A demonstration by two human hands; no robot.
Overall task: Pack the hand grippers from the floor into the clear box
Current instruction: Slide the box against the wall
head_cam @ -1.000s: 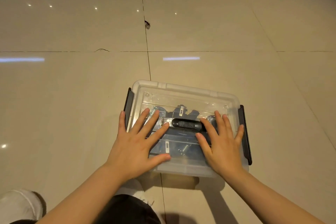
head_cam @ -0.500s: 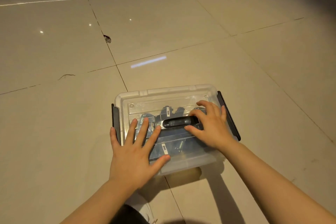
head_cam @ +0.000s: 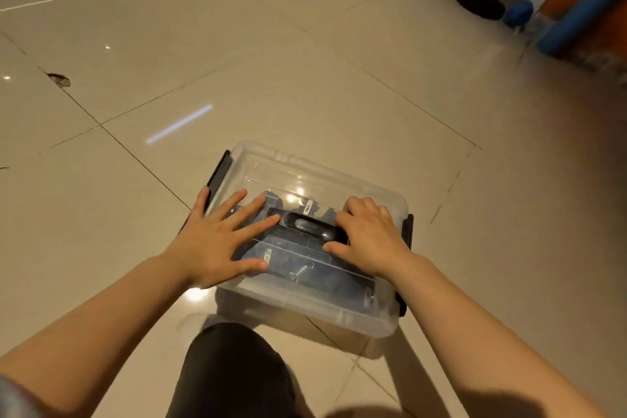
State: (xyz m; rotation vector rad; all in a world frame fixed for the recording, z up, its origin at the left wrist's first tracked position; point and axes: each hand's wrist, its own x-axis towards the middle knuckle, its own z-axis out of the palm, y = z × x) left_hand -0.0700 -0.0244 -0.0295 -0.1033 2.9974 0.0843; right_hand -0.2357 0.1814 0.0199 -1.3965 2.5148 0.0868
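The clear box (head_cam: pixel 305 310) stands on the tiled floor with its clear lid (head_cam: pixel 271 166) on it. Black latches sit at the left end (head_cam: pixel 219 173) and the right end (head_cam: pixel 407 231). Through the lid I see the dark hand grippers (head_cam: pixel 298 270) with metal springs lying inside. My left hand (head_cam: pixel 217 241) rests flat on the lid's left part, fingers spread. My right hand (head_cam: pixel 369 237) has its fingers curled over the right end of the black lid handle (head_cam: pixel 308 226), with the thumb below it.
My knee in dark trousers (head_cam: pixel 234 370) is just in front of the box. At the far right stand a black round object (head_cam: pixel 480 2), a blue ball-like thing (head_cam: pixel 517 12) and an orange and blue item (head_cam: pixel 583 10). A chipped spot (head_cam: pixel 59 80) marks the floor at the left.
My right hand went from lying flat on the lid to curling round the handle's right end. The view swung to the right. My left hand stays flat on the lid.
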